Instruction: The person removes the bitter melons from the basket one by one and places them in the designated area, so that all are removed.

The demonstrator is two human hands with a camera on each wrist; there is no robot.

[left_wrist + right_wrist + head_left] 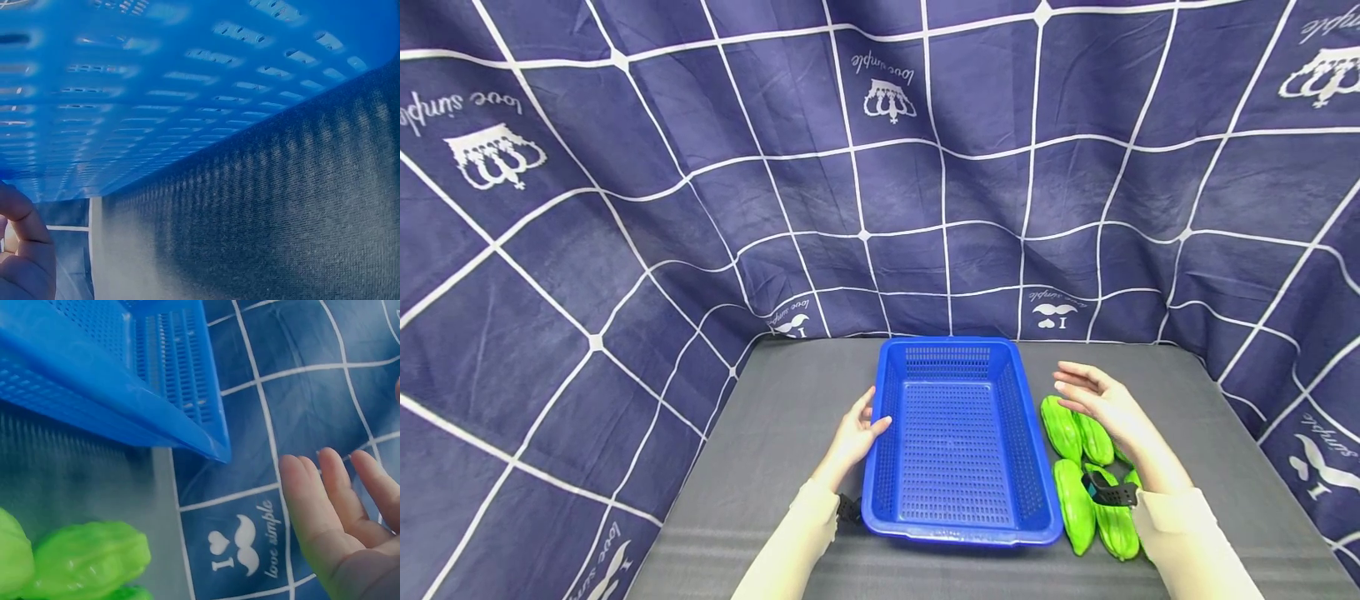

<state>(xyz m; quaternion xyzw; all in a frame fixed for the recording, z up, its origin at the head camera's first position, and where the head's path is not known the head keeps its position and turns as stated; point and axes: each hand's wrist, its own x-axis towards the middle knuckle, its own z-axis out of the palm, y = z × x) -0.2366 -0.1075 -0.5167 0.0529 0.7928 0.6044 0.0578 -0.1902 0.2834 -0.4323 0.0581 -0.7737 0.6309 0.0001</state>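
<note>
An upright blue plastic basket (pixel 951 450) with slotted walls stands on the grey table; nothing lies inside it. My left hand (pixel 853 435) holds its left rim, thumb over the edge and fingers against the outer side. In the left wrist view, curled fingers (pixel 25 250) show beside the basket's perforated wall (pixel 187 94). To the right of the basket, my right hand (pixel 1097 402) hovers with fingers extended and holds nothing. Below it lie several bright green ridged gourds (pixel 1075 504), partly hidden by the wrist. The right wrist view shows the same hand (pixel 350 540) apart from the basket (pixel 125 394).
A grey tabletop (pixel 760 417) extends on both sides of the basket. Navy cloth (pixel 985 192) with white grid lines hangs behind the table and along both sides. Dark bands sit on both wrists, the right one (pixel 1108 490) just above the gourds.
</note>
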